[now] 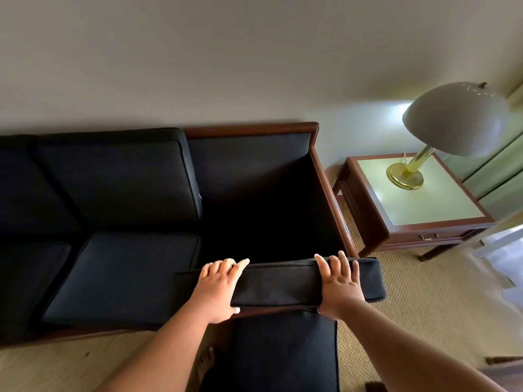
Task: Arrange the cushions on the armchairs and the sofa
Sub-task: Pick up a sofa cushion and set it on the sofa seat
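Observation:
A black cushion (283, 284) is held edge-up at the front of the wooden-framed sofa (319, 154), before the sofa's bare right seat space. My left hand (219, 287) grips its left part and my right hand (339, 284) grips its right part, fingers over the top edge. A second black cushion (283, 352) stands lower, just in front of me, partly under the held one. On the sofa, a back cushion (119, 176) and a seat cushion (124, 273) lie in the middle position. More black cushions fill the left end.
To the right of the sofa stands a wooden side table (441, 205) with a pale top and a brass lamp (452, 120) with a grey dome shade. Woven beige carpet (424, 306) covers the floor. My bare foot (205, 363) shows below.

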Demonstrator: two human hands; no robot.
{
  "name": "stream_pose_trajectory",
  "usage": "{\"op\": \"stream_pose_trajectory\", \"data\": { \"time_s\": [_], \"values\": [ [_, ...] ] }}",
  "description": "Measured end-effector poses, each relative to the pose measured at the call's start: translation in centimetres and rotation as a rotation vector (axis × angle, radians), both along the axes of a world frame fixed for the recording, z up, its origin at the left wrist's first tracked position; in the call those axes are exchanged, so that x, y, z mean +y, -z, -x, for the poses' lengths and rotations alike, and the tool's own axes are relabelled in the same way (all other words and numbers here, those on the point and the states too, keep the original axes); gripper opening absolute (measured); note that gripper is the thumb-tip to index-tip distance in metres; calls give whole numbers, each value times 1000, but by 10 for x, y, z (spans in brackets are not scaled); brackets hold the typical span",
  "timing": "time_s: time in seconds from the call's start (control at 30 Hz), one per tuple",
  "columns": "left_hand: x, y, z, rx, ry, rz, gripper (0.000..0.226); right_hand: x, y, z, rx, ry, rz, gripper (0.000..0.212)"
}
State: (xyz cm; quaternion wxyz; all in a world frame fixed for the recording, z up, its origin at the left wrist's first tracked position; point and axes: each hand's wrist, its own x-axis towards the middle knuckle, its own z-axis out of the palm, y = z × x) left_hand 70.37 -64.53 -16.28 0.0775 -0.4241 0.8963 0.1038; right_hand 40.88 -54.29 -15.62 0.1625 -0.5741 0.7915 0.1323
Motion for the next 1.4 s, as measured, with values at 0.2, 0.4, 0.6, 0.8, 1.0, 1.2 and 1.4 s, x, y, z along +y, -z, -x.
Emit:
{"op": "stream_pose_trajectory", "data": {
  "time_s": [0.2,0.4,0.6,0.8,1.0,1.2,1.4],
  "values": [
    [0,3,4,-12,-18,27,117,-5,5,5,-8,1,4,124],
    [-12,-1,10,-41,-35,8,120,-22,2,8,-7,11,6,121],
    [-30,-1,11,-42,6,22,119,-33,5,2,29,72,-7,121],
    [-40,10,10,34,87,106,113,-36,13,-3,78,123,-5,125],
    [-25,21,7,19,159,142,115,-9,24,-14,119,157,-18,117],
    [-14,19,5,17,140,122,119,-3,27,-15,107,143,31,111],
    [-4,27,7,-1,196,130,124,25,41,-16,76,134,23,114]
  ]
}}
